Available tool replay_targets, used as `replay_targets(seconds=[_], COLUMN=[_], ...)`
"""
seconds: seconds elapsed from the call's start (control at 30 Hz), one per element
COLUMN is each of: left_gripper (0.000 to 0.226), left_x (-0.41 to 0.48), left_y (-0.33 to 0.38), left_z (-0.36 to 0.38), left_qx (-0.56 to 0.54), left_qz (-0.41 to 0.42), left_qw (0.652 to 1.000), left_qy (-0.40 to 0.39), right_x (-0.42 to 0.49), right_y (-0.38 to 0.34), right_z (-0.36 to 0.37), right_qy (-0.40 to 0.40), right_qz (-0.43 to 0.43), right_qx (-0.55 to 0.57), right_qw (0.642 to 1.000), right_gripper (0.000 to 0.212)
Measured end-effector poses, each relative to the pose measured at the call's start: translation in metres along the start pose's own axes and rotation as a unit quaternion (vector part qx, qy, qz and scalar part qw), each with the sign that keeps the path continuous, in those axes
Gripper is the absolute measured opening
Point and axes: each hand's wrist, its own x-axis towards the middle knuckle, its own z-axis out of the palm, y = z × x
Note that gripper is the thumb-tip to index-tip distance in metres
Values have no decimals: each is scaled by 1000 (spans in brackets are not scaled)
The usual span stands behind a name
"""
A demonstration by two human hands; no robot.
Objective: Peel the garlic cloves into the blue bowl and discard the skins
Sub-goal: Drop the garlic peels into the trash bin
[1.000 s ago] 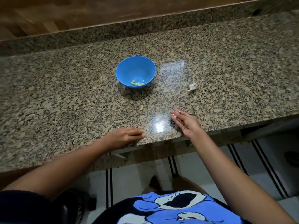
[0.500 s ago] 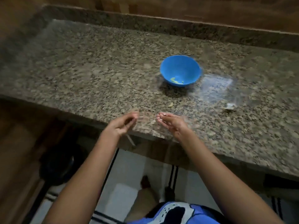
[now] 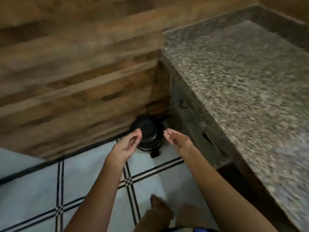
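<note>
Garlic skins, pale papery flecks point(image 3: 167, 134), sit on the right hand's point(image 3: 178, 142) nearly straight fingertips, just right of the round black floor bin point(image 3: 147, 131). The left hand point(image 3: 128, 144) has its grip pinched at the bin's left edge, contents unclear.

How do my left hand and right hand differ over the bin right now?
The left hand bunches its fingertips against the thumb; the right hand has its fingers nearly straight. The right hand's fingertips carry pale flecks; the left hand shows none. Both are held over the black bin on the floor.
</note>
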Motion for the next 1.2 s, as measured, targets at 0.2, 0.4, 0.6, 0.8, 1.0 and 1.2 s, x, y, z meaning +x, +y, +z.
replay_targets(seconds=[0.2, 0.4, 0.6, 0.8, 1.0, 1.2], left_gripper=[11, 12, 8, 8, 9, 22], left_x=[42, 69, 93, 115, 145, 189], left_y=[39, 71, 88, 91, 74, 33], left_z=[-30, -33, -36, -30, -36, -44], left_qx=[-34, -48, -58, -63, -67, -30], left_qz=[3, 6, -2, -7, -40, -89], left_qw=[999, 997, 996, 994, 991, 990], left_qy=[32, 52, 66, 86, 106, 104], right_x=[44, 87, 125, 143, 151, 183], right_y=[10, 7, 12, 12, 17, 46], right_z=[36, 63, 75, 81, 64, 43], right_qy=[46, 42, 47, 61, 76, 93], right_qz=[54, 37, 46, 88, 106, 135], right_qx=[2, -11, -37, -26, -49, -117], right_qw=[997, 998, 997, 994, 990, 979], right_gripper=[36, 34, 33, 34, 35, 37])
